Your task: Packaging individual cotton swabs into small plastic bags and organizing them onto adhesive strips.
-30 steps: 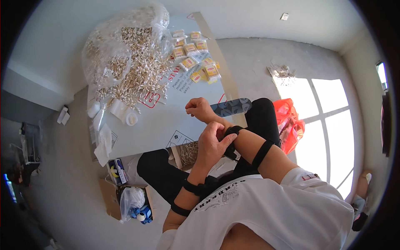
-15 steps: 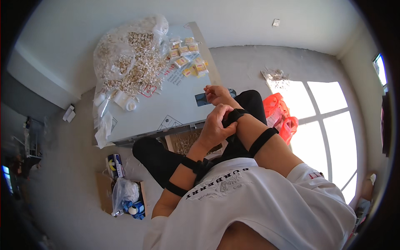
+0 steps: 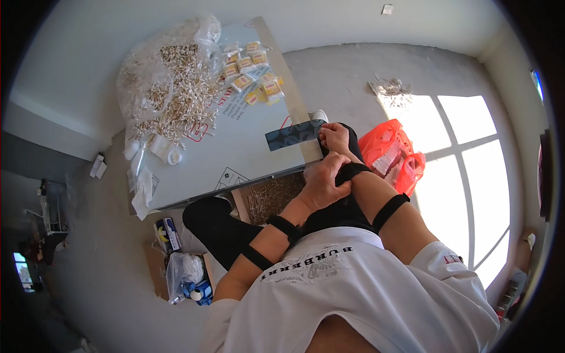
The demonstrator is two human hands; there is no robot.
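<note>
My left hand [image 3: 322,183] reaches across to my right wrist, its fingers and thumb closed round the black wrist strap [image 3: 353,171] there. My right hand [image 3: 335,139] is curled into a loose fist above my thigh, beside the table's right edge; nothing shows in it. Close by, a dark patterned strip [image 3: 294,135] lies on the table [image 3: 235,141]. Farther back on the tabletop are small packs of cotton swabs [image 3: 242,82]. To their left, a heap of loose cotton swabs [image 3: 188,97] spills from a large clear plastic bag [image 3: 144,65].
A white roll [image 3: 175,156] sits near the table's left side. Under the table's front edge is a box of swabs [image 3: 273,197]. Red plastic bags [image 3: 391,153] stand right of my leg. At lower left, a cardboard box [image 3: 158,267] holds a clear bag and blue-white items.
Both hands have moved right and slightly down in view, off the dark strip, which now shows more fully. My left hand stays at the right wrist. The table has shifted left in view.
</note>
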